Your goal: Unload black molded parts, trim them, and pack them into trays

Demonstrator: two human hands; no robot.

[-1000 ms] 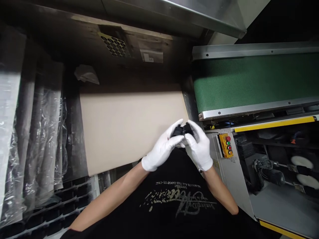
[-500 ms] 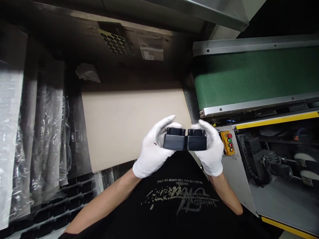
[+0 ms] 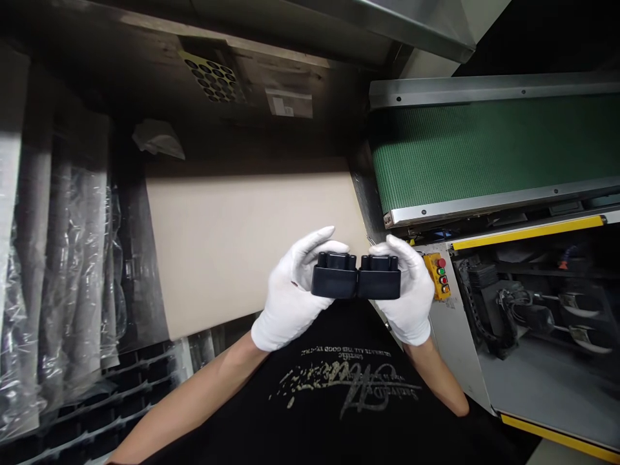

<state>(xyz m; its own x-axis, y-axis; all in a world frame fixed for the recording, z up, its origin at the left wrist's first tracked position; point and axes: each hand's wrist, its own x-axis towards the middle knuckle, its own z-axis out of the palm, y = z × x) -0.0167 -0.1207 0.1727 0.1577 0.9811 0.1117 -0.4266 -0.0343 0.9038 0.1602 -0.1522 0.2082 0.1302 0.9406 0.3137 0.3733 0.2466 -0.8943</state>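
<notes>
Two glossy black plastic housings, box-shaped with a narrower stepped top, are held side by side in front of my chest. My left hand (image 3: 296, 290), in a white glove, is closed around the left black plastic housing (image 3: 334, 276). My right hand (image 3: 407, 290), gloved the same way, grips the right black plastic housing (image 3: 379, 278). The inner sides of the two pieces meet or nearly meet. Both are level, above the near edge of a beige board (image 3: 242, 239). My palms and some fingertips are hidden behind the pieces.
A green conveyor belt (image 3: 494, 148) with metal rails runs to the right. Below it are a yellow button box (image 3: 438, 276) and an open machine bay (image 3: 533, 336). Plastic-wrapped sheets (image 3: 68, 245) stand at left, above a black compartmented tray (image 3: 92, 413). Crumpled white material (image 3: 159, 138) lies behind the board.
Both housings have tilted slightly, showing a little more of their stepped tops. The surroundings have shifted a little leftward in view. Both hands keep their hold.
</notes>
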